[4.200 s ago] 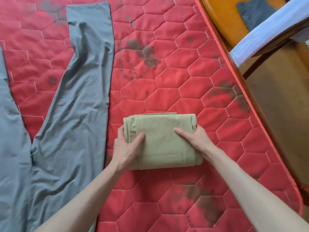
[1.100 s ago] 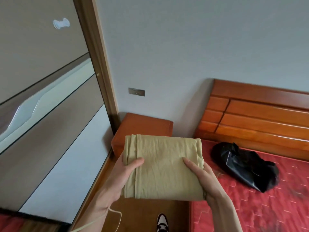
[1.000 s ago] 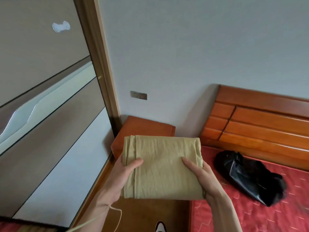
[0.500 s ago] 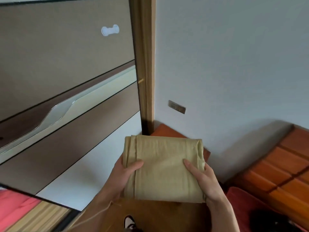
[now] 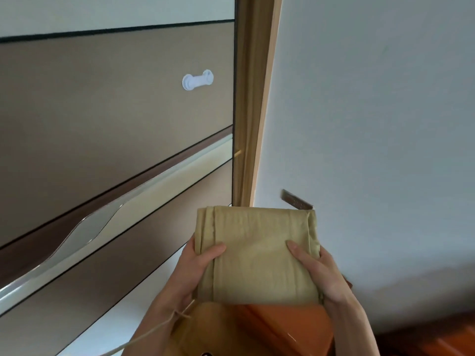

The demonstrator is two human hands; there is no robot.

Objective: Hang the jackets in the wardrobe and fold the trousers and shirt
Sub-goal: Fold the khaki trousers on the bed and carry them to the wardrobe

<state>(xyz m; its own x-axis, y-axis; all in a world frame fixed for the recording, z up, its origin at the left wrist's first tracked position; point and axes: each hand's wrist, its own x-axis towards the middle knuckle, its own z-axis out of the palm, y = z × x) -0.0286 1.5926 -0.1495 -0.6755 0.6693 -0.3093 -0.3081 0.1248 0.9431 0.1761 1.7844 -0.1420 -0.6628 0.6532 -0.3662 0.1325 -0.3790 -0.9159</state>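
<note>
A folded olive-tan garment [image 5: 257, 255] is held flat in front of me, at chest height. My left hand [image 5: 198, 268] grips its left edge, thumb on top and fingers underneath. My right hand [image 5: 318, 273] grips its right edge the same way. The wardrobe [image 5: 115, 124] fills the left of the view with its brown and cream sliding door closed. A white plastic latch [image 5: 198, 79] sits on the door near its right edge.
The wardrobe's wooden side frame [image 5: 253, 104] runs down the middle. To its right is a bare grey wall with a socket plate [image 5: 297, 200]. An orange wooden bedside cabinet [image 5: 290, 327] stands below the garment. A thin cord [image 5: 154, 332] hangs from my left wrist.
I have carried the folded garment from the red mattress to the wardrobe. In the last second the view swung left and up, so the bed and black bag left the frame. The grip is unchanged.
</note>
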